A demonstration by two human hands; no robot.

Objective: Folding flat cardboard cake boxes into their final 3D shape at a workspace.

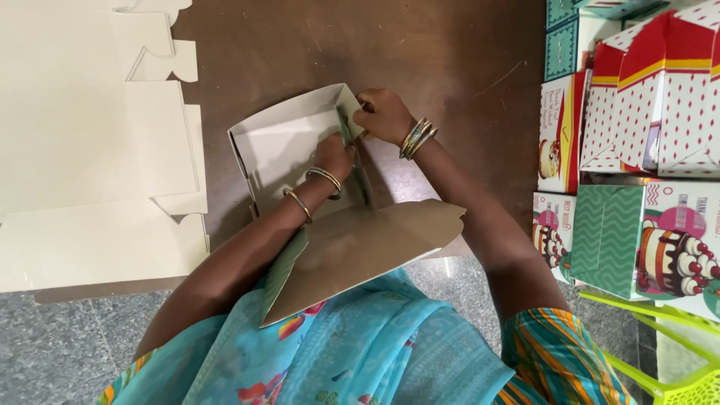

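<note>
A half-folded cardboard box (pixel 279 142), pale inside and green-patterned outside, sits on a brown mat in front of me. Its open lid flap (pixel 360 251) hangs toward my lap. My left hand (pixel 334 155) is inside the box, pressing against its right wall. My right hand (pixel 381 114) pinches the top corner of that same wall from outside. Bangles are on both wrists.
Flat unfolded box blanks (pixel 90 150) lie stacked at the left. Finished printed cake boxes (pixel 637 142), red, white and green, are piled at the right. A lime-green plastic chair (pixel 675 360) stands at the bottom right. The brown mat (pixel 420 52) lies on a grey speckled floor.
</note>
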